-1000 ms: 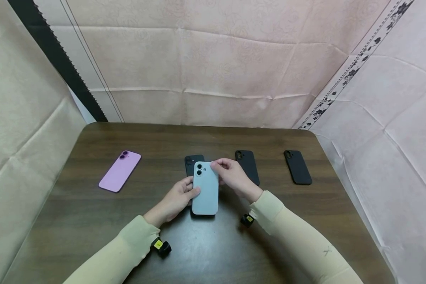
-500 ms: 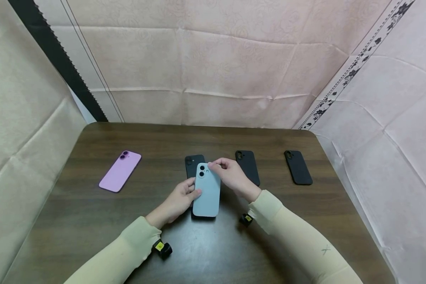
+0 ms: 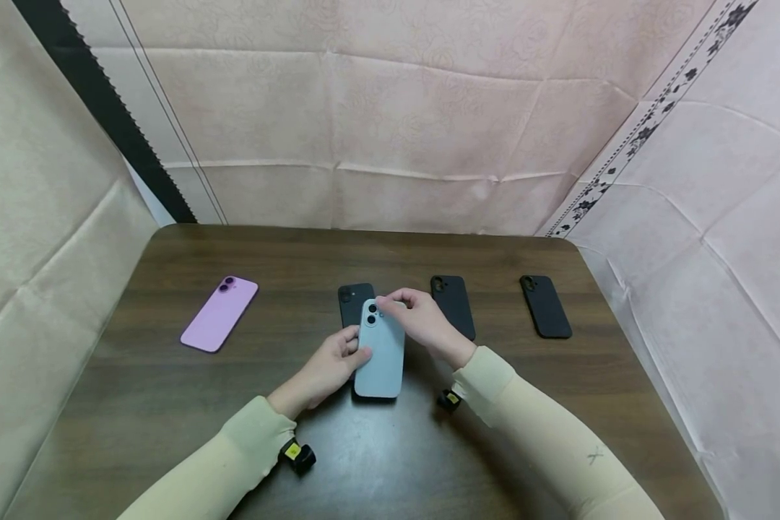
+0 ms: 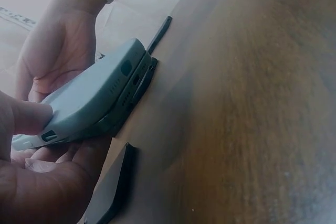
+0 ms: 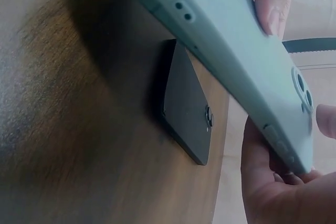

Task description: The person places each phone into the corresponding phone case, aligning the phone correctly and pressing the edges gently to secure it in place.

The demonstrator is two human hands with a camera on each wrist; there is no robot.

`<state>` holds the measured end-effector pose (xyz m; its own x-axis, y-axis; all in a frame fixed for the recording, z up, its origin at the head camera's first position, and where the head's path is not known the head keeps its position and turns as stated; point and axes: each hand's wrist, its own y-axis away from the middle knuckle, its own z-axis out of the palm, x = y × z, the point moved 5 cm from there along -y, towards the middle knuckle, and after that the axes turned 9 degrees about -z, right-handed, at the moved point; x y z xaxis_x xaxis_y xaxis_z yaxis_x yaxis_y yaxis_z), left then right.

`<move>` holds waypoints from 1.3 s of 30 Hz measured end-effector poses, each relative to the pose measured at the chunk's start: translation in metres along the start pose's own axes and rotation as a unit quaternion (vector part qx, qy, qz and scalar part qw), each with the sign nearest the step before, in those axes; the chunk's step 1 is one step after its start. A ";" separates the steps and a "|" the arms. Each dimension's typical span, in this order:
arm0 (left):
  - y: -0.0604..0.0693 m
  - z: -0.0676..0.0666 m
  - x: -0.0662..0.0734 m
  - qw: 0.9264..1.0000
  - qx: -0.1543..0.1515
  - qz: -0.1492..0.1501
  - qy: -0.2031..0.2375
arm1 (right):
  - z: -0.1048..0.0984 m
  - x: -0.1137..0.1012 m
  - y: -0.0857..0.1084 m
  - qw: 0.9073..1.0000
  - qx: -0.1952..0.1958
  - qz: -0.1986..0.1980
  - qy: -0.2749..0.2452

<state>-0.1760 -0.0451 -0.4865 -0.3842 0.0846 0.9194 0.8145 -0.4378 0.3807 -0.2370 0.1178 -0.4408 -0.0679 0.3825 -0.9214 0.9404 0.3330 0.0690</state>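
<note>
A light blue phone case (image 3: 380, 365) is held over the table, its back with two camera rings facing up. My left hand (image 3: 325, 367) grips its left edge, the thumb on its back. At the top edge, my right hand (image 3: 429, 325) pinches it, the thumb beside the camera rings. In the left wrist view, a gap separates the light blue case (image 4: 89, 90) from a phone-shaped layer (image 4: 128, 90) under its bottom end. The right wrist view shows my right hand (image 5: 286, 195) with fingers under the case (image 5: 236, 40) and the thumb over its top end.
A black phone-shaped item (image 3: 354, 300) lies just behind the held case. Two more, one black (image 3: 453, 307) and one farther off (image 3: 546, 307), lie to the right. A purple phone (image 3: 219, 314) rests at the left of the wooden table (image 3: 136, 404).
The light blue case has shifted slightly right and toward the near edge, tilting a little. My right fingertips have slid left along its top edge; my left grip stays similar.
</note>
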 end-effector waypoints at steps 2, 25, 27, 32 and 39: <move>0.000 0.001 0.000 1.000 -0.006 0.002 -0.004 | 0.001 0.000 -0.001 1.000 -0.002 0.001 0.008; -0.004 -0.002 -0.005 1.000 0.004 0.008 -0.016 | 0.007 -0.004 -0.002 1.000 -0.006 0.014 0.014; -0.004 -0.002 -0.006 1.000 0.003 0.009 -0.014 | 0.007 -0.004 -0.002 1.000 -0.005 0.016 0.015; -0.003 -0.004 -0.005 1.000 0.019 0.003 -0.003 | 0.004 -0.001 -0.001 1.000 -0.007 0.017 -0.003; -0.001 -0.016 0.000 0.997 0.073 -0.006 0.026 | 0.000 0.008 0.002 0.997 -0.019 0.028 -0.074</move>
<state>-0.1844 -0.0591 -0.4883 -0.4137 0.0400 0.9095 0.8629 -0.3014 0.4058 -0.2361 0.1215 -0.4482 0.0368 0.2719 -0.9616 0.9277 0.3485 0.1340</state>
